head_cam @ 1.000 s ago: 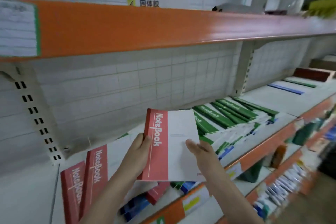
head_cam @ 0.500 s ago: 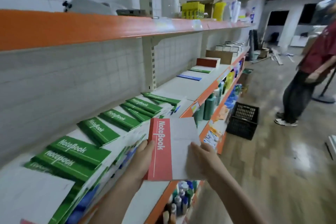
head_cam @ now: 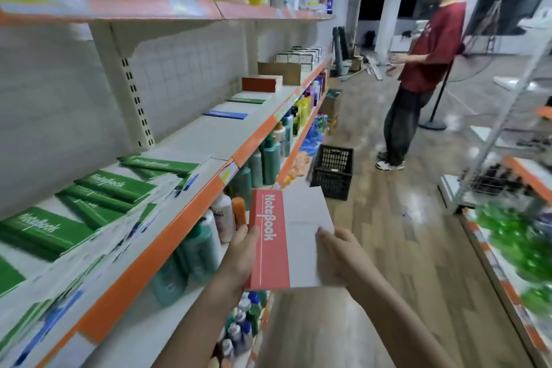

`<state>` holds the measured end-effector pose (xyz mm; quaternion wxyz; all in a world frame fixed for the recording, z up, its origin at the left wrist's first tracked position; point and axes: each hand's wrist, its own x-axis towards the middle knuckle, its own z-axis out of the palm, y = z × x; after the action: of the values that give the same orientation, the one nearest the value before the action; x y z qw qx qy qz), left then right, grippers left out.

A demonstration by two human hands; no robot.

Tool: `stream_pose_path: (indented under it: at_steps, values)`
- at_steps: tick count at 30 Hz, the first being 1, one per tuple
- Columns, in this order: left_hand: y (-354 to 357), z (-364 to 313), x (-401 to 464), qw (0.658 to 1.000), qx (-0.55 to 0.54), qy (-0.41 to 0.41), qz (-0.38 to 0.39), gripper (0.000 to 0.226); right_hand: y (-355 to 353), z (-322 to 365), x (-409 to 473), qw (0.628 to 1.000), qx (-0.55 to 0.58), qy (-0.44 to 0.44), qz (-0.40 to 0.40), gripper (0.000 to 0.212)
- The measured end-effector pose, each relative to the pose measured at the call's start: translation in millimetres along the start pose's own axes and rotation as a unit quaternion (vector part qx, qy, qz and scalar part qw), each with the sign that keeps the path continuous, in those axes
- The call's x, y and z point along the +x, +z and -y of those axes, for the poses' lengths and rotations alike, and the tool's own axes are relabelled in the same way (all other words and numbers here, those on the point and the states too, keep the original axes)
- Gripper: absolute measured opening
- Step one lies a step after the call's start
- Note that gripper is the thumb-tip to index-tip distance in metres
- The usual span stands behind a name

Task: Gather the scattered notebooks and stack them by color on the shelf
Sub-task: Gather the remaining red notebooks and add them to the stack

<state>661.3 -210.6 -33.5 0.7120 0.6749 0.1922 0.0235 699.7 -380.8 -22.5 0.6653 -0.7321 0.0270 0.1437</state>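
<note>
I hold a red-and-white notebook (head_cam: 286,236) in front of me, out over the aisle beside the shelf (head_cam: 191,209). My left hand (head_cam: 242,254) grips its red spine edge and my right hand (head_cam: 337,257) grips its white right edge. Several green notebooks (head_cam: 116,185) lie fanned out on the shelf at the left. Farther along the shelf lie a blue notebook (head_cam: 225,114) and a green notebook (head_cam: 246,99), each apart, and behind them stands a stack of red notebooks (head_cam: 260,84).
Bottles (head_cam: 263,164) fill the lower shelves. A black crate (head_cam: 333,170) sits on the wooden floor by the shelf. A person in a red shirt (head_cam: 424,48) stands in the aisle ahead. A wire rack (head_cam: 507,116) and green goods are at the right.
My view has swung right along the shelf, away from the red notebooks at the left. The red notebook, still held in both hands, has come off the shelf and out over the aisle.
</note>
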Motion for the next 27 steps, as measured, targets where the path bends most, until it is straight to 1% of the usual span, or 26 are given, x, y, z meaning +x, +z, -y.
stream_pose_path:
  at_steps: [4,9,14,18,21,27]
  values:
    - [27.9,-1.1,35.4,1.000,0.006,0.003,0.030,0.026,-21.9,-0.4,29.1,0.999,0.003,0.009,-0.031,0.021]
    - [52.8,-9.9,93.8,0.998,0.000,0.005,0.062,0.025,-39.9,9.5,82.4,1.000,0.004,0.001,-0.026,0.024]
    - [69.8,-42.8,173.4,0.997,-0.013,0.025,0.074,0.024,-41.6,34.9,164.2,1.000,-0.004,0.004,-0.031,0.025]
    - [79.8,-70.7,233.9,0.996,0.000,0.026,0.087,0.024,-45.0,59.7,225.3,0.999,0.005,0.001,-0.047,0.030]
    - [90.5,-85.0,270.7,0.994,0.008,0.034,0.108,0.025,-50.1,69.6,262.6,0.998,0.010,-0.015,-0.059,0.027]
    - [114.2,-93.1,335.4,0.993,0.016,0.013,0.115,0.024,-60.5,75.9,320.6,0.996,0.037,-0.002,-0.082,0.023]
